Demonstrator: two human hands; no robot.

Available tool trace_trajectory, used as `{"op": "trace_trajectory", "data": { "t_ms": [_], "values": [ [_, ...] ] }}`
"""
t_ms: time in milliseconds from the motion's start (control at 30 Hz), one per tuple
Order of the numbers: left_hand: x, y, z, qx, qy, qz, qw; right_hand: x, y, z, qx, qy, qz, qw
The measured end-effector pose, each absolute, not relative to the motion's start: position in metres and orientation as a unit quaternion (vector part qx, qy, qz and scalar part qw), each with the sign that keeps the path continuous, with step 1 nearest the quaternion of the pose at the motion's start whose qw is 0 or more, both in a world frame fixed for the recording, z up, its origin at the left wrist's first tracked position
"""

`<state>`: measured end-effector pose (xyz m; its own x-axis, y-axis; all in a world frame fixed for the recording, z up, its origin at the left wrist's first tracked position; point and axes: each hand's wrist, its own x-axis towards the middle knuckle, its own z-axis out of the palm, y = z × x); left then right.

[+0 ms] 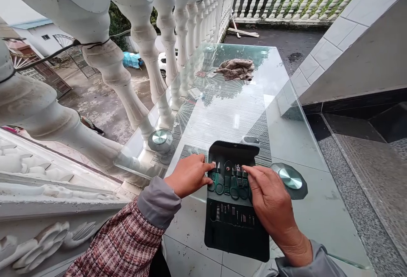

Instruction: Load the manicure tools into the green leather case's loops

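Note:
A black manicure case lies unfolded at the near end of the glass table. Green-handled scissors and nail clippers sit under straps in its upper part. Small metal tools stand in a row in the lower part. My left hand is closed on the case's left edge, fingertips beside another pair of scissors. At the right edge, my right hand is pinched closed by the clippers; what lies between its fingertips is hidden.
The glass table stretches away from me. A crumpled brown cloth lies toward its far end, and a grey rounded object is just behind the case. White balusters line the left side. Stone steps are on the right.

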<state>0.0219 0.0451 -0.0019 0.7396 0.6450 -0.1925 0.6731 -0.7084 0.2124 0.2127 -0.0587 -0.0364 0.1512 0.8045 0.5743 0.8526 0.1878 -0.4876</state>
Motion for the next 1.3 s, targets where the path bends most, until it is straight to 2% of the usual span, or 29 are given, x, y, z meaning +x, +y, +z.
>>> {"op": "trace_trajectory", "data": {
  "t_ms": [400, 733, 1033, 1167, 1300],
  "values": [
    [0.023, 0.046, -0.01, 0.914, 0.376, -0.009, 0.154, 0.233, -0.065, -0.033, -0.707, -0.531, 0.084, 0.46],
    [0.03, 0.043, -0.007, 0.904, 0.367, 0.123, 0.181, 0.234, -0.07, -0.032, -0.706, -0.494, 0.1, 0.498],
    [0.035, 0.041, -0.012, 0.91, 0.359, 0.148, 0.145, 0.245, -0.073, -0.034, -0.722, -0.383, 0.202, 0.54],
    [0.036, 0.04, -0.012, 0.908, 0.352, 0.17, 0.148, 0.252, -0.075, -0.034, -0.724, -0.431, 0.184, 0.506],
    [0.038, 0.039, -0.012, 0.908, 0.348, 0.181, 0.151, 0.255, -0.08, -0.036, -0.721, -0.594, 0.014, 0.357]
  ]
}}
